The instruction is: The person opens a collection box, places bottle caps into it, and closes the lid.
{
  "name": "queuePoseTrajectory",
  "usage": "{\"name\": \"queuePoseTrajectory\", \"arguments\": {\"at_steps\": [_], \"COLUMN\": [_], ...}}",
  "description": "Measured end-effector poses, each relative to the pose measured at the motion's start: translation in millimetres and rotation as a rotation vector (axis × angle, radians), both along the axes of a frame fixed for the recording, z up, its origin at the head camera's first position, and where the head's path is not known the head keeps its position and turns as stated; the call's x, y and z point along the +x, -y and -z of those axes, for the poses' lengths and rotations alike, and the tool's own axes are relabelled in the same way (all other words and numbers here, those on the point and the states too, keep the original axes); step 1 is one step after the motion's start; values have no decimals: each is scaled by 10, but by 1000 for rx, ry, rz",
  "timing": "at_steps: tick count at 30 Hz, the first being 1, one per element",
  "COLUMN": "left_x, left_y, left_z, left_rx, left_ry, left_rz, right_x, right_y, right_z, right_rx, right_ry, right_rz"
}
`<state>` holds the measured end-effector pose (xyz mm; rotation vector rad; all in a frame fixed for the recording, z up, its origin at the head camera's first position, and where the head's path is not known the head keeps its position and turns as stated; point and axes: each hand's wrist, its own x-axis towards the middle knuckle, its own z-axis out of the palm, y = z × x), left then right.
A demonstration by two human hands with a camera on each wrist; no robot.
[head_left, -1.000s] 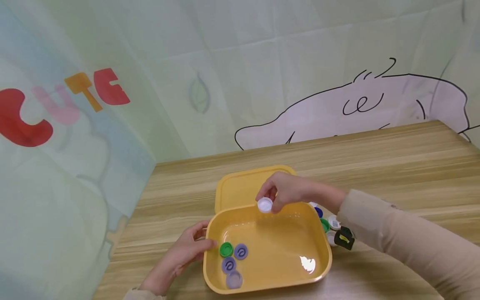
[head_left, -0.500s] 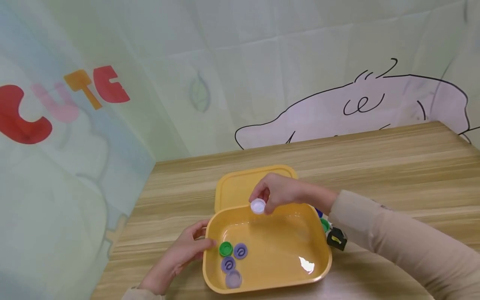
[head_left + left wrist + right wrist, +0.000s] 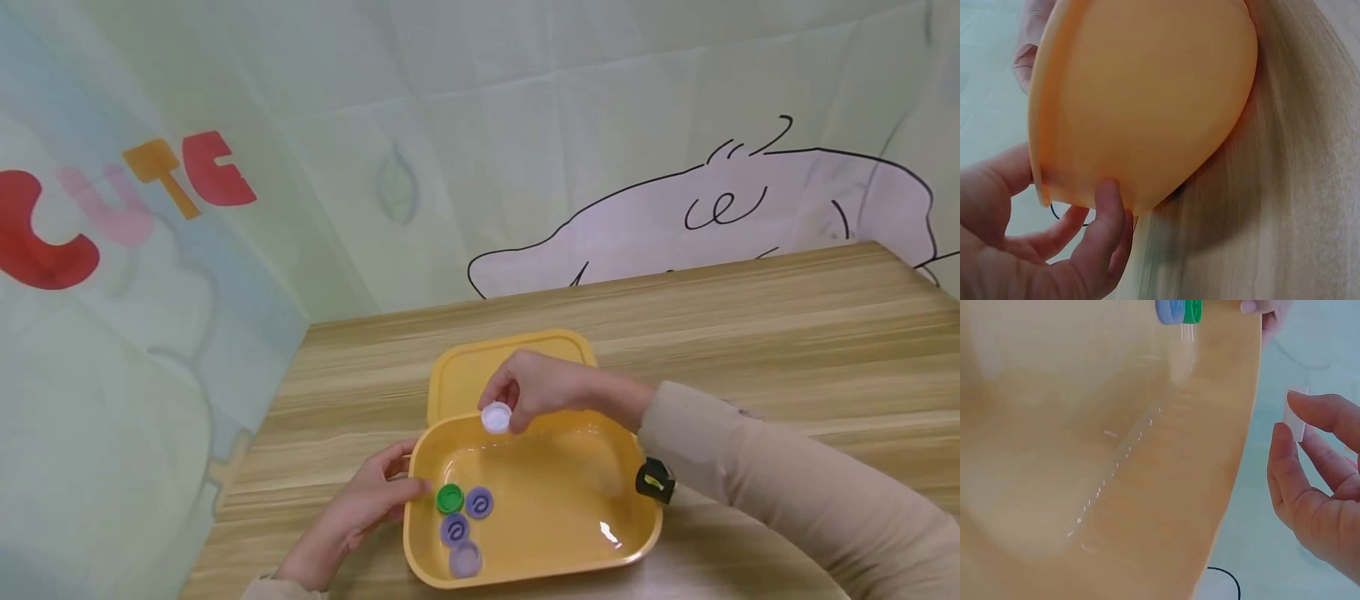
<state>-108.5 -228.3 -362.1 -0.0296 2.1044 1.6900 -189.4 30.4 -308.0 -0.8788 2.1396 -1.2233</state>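
Note:
My right hand [image 3: 536, 385] pinches a white bottle cap [image 3: 497, 417] between thumb and fingertips, over the far rim of a yellow plastic box [image 3: 570, 533]. In the right wrist view the ribbed side of the cap [image 3: 1294, 417] shows between the fingertips. My left hand [image 3: 377, 495] grips the box's left side, with the thumb over the rim and the fingers [image 3: 1107, 212] against the outer wall. Inside the box on the left lie a green cap [image 3: 450, 498], two purple caps with dark swirls [image 3: 479, 502] and a pale, translucent cap [image 3: 465, 559].
A yellow lid [image 3: 468, 375] lies on the wooden table [image 3: 360, 367] behind the box, partly covered by my right hand. A small black object with a yellow mark [image 3: 656, 481] is at the box's right edge, beside my sleeve [image 3: 697, 433]. A printed cloth [image 3: 600, 125] hangs behind the table.
My right hand has moved left along the far rim with the white cap. My forearm now hides the loose caps right of the box. My left hand keeps its grip.

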Motion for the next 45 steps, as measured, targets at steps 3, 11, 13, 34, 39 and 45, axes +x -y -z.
{"name": "queuePoseTrajectory", "arguments": {"at_steps": [3,11,13,34,39,45], "left_x": [1,-3,-6,-1,-2,-5], "left_y": [-5,0,3,10,8,2], "left_z": [-2,-2,1,15,14,12], "left_rx": [-1,6,10,39,38,14], "left_ry": [6,-5,-6,-3,-5,-1], "left_rz": [-1,7,7,12,12,1], "right_x": [10,33,40,177,212,240], "right_y": [41,130,152,405,449,490], "right_z": [19,80,99,294,351,411], "right_rx": [3,-1,-4,12,9,72], "right_ry": [1,-19,-26,-52,-64,-223], "right_rz": [-9,-34,-53,-123,-125,-163]}}
